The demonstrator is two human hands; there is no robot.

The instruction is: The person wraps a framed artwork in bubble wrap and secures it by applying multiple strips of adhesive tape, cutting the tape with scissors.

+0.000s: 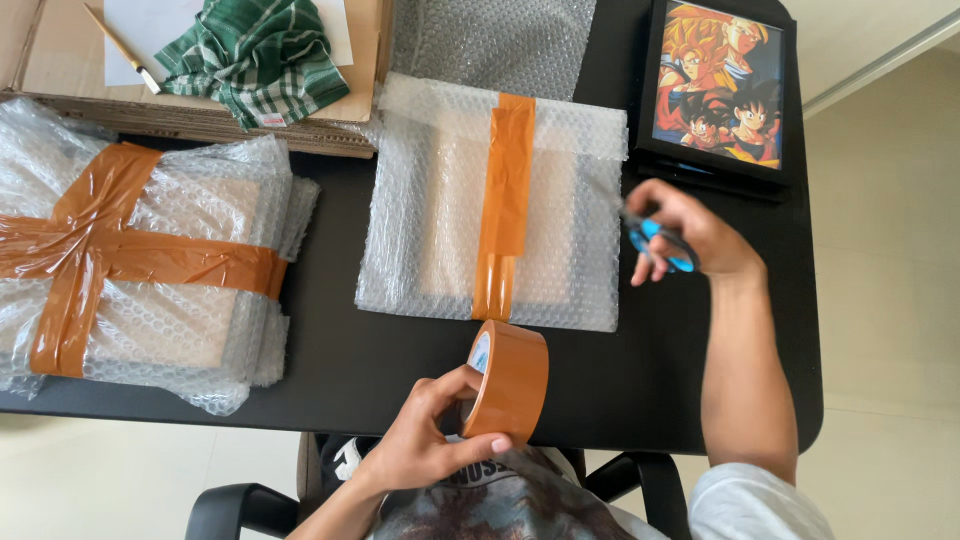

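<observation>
My left hand (425,440) grips a roll of brown packing tape (508,380) at the near edge of the black table (400,360). A strip of that tape runs up the middle of a bubble-wrapped flat parcel (560,220) lying in front of me. My right hand (690,232) holds blue-handled scissors (655,240) just to the right of the parcel, their blades pointing at its right edge.
A larger bubble-wrapped bundle (180,270) crossed with brown tape lies at the left. Behind it sits a cardboard box (60,70) with paper, a pencil and a green checked cloth (255,55). A framed cartoon picture (720,85) lies at the far right. More bubble wrap (490,40) is at the back.
</observation>
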